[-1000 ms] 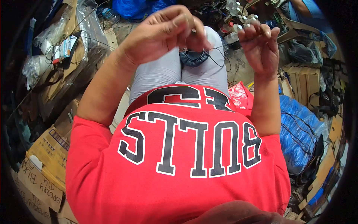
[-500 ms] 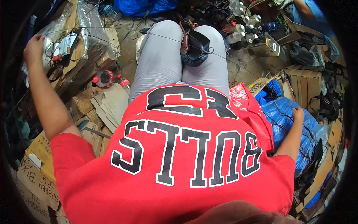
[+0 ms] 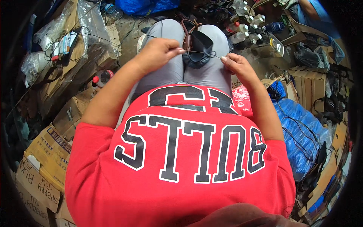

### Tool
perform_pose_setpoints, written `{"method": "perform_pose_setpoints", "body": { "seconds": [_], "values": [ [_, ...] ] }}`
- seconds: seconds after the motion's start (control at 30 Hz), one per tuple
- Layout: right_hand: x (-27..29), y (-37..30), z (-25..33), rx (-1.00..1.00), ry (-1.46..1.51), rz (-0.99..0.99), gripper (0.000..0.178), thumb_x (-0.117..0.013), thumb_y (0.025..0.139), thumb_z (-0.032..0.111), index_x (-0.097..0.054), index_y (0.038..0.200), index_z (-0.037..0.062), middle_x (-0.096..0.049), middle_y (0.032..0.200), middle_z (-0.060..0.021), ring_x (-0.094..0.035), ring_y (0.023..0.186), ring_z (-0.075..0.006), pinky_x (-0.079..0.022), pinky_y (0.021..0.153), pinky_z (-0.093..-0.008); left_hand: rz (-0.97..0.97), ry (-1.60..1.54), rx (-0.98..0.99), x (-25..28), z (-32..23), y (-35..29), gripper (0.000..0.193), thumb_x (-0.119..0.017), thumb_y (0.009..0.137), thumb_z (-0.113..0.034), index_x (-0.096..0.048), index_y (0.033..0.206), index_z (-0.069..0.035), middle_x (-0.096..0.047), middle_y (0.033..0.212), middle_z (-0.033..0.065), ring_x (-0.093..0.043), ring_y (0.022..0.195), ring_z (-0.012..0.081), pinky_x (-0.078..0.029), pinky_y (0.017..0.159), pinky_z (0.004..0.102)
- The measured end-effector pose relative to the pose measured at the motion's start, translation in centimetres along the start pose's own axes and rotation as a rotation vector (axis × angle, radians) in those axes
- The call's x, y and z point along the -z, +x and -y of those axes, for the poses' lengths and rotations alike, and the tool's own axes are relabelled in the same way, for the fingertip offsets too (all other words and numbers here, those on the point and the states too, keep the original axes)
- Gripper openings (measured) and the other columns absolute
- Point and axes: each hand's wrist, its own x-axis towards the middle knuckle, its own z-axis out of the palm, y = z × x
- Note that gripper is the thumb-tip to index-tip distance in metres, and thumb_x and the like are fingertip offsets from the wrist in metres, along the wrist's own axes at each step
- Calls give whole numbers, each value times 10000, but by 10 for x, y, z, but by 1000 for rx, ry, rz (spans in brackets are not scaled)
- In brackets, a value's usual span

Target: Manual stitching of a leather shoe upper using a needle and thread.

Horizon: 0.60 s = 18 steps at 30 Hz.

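A dark shoe upper [image 3: 200, 43], gathered along its toe and with brown leather at its heel end, rests between my knees. Just left of it, my left hand [image 3: 159, 56] is closed, thumb and forefinger pinching a thin dark thread [image 3: 196, 52]. On the other side my right hand [image 3: 239, 67] pinches the thread too, close to a small loop beside the upper. The thread runs across the shoe's toe between both hands. Whether a needle is in either pinch is too small to tell.
Plastic bottles [image 3: 242, 36] stand beyond my right knee. A blue plastic-wrapped bundle [image 3: 298, 125] lies at my right, near cardboard boxes [image 3: 308, 89]. More cardboard [image 3: 49, 155] and clear plastic bags [image 3: 90, 28] crowd the left. Another person's arm [image 3: 309, 9] shows at the far right.
Both hands have come inward from wide apart to the shoe upper. The thread that stretched out to either side now spans a short gap over the toe.
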Motion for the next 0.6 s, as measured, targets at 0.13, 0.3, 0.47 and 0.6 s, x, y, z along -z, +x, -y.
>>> {"method": "perform_pose_setpoints", "body": {
  "seconds": [0.13, 0.3, 0.47, 0.6],
  "values": [
    [28, -7, -20, 25, 67, -40, 261, -606, 875, 325, -579, 764, 90, -415, 627, 75, -345, 587, -47, -286, 548, -201, -46, -66, 119, 22, 39, -14, 187, -596, 874, -204, -600, 804, -30, -540, 657, 25, -459, 596, 122, -421, 601, 268],
    [53, -20, -18, -19, 133, -227, 380, -520, 928, 261, -533, 1268, 91, -479, 897, -9, -457, 743, -70, -398, 698, -198, -344, -541, 36, 30, 43, 0, 206, -560, 897, -185, -658, 981, -24, -628, 954, 33, -563, 867, 115, -450, 800, 253],
    [21, 2, 20, 260, -269, -127, 288, -615, 838, 56, -635, 1125, 54, -567, 923, -23, -514, 736, -85, -445, 692, -236, -96, -246, -333, 2, -8, 38, 294, -665, 815, -173, -634, 1090, -71, -626, 1014, 74, -587, 921, 172, -455, 828, 279],
    [7, 20, 25, 309, -345, -170, 146, -703, 736, 9, -702, 878, 46, -650, 831, -23, -571, 804, -91, -451, 720, -218, 170, -128, -239, -11, -20, 63, 254, -707, 773, -185, -658, 991, -65, -626, 939, 84, -590, 874, 194, -455, 786, 299]
  ]
}}
